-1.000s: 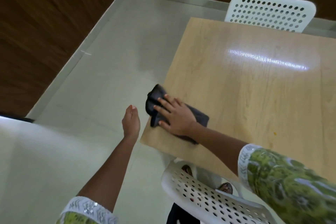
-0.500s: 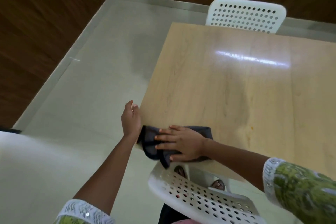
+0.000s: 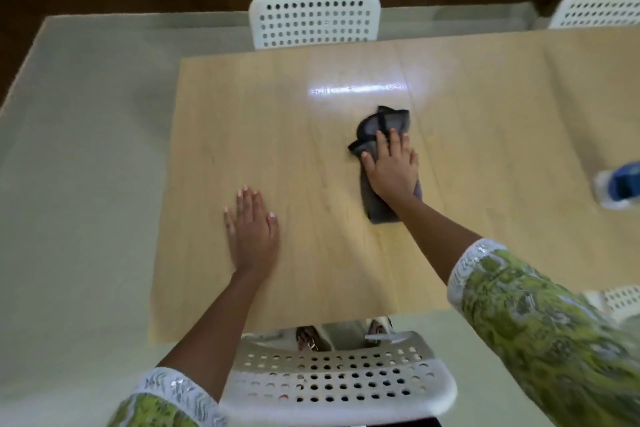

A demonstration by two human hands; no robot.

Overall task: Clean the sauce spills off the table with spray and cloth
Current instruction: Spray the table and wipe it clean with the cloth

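Right hand [image 3: 391, 166] flat, fingers straight, pressing dark cloth [image 3: 381, 125] mid-table [image 3: 311, 281]; cloth's long axis runs near-to-far, bunched end pointing away. Left hand [image 3: 251, 227] flat, fingers straight, palm down on table, holding nothing.

Head cam, looks steeply down over table [image 3: 311, 270], close to hands.

spray bottle [image 3: 621, 185] blurred and cut by right edge, cloth [image 3: 381, 128] middle hidden under right hand [image 3: 391, 170]
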